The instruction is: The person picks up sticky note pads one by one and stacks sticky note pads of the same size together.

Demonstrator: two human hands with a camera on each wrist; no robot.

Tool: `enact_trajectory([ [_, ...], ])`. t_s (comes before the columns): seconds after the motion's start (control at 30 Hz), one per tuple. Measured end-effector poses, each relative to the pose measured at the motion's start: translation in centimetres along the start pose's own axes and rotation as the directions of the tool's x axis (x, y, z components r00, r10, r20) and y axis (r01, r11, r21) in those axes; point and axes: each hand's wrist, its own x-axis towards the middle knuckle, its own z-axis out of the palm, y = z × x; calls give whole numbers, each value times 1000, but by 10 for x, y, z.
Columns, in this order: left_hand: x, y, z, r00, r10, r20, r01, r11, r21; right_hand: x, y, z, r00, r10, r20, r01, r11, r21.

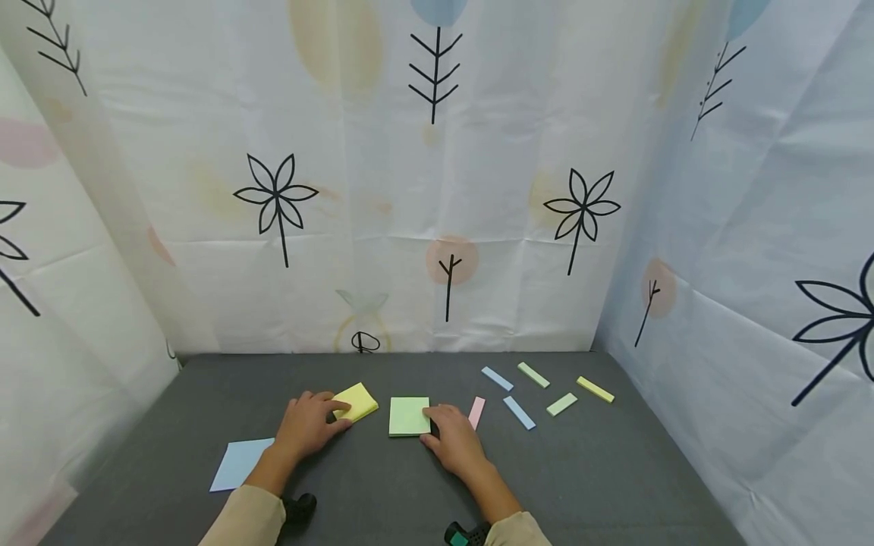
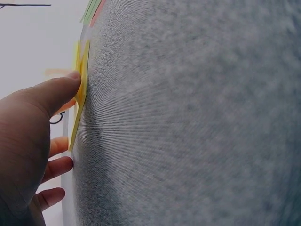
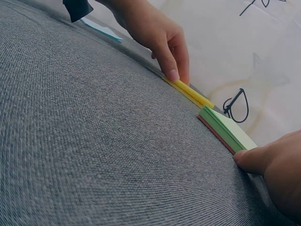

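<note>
My left hand (image 1: 305, 426) pinches a yellow sticky-note pad (image 1: 362, 402) that sits at an angle on the table. In the left wrist view the thumb lies against the yellow pad (image 2: 83, 77), whose layers spread apart at one end. Right of it, a square green sticky-note pad (image 1: 408, 415) lies flat, and my right hand (image 1: 454, 441) grips its right side between thumb and finger. The right wrist view shows a reddish layer (image 3: 218, 131) under the green pad (image 3: 233, 129); the hand's other fingers are out of sight there.
A blue paper square (image 1: 239, 462) lies left of my left forearm. Right of the green pad are a pink strip (image 1: 476, 412), blue strips (image 1: 520, 413), green strips (image 1: 561, 404) and a yellow strip (image 1: 595, 389). Patterned white curtains (image 1: 382, 189) enclose the grey table (image 1: 382, 493).
</note>
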Motion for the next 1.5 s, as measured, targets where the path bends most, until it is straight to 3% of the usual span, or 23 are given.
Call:
enact_trajectory([
  [0.37,-3,-5,5,998,-57,-5,57,993,-101,1,0,0,1000,3,5,-3,1000,-7],
  [0.6,-4,-2,6,992,-125,-2,124,988,-96,-1,0,0,1000,1,1,-1,1000,-15],
  [0.83,-4,1,4,963,-263,64,268,959,-96,-2,-1,0,1000,8,4,-8,1000,-2],
  [1.0,-3,0,2,953,-293,81,301,947,-117,0,-2,-1,1000,1,-10,-1,1000,-4],
  [1.23,-1,3,3,930,-365,46,365,897,-251,0,-1,-1,1000,3,-4,-3,1000,-11],
  [1.4,-1,10,3,920,-392,-26,358,863,-358,0,0,1,1000,2,0,-2,1000,-5],
  [1.5,0,15,2,910,-410,-66,338,824,-454,1,0,2,1000,5,2,-5,1000,-4],
])
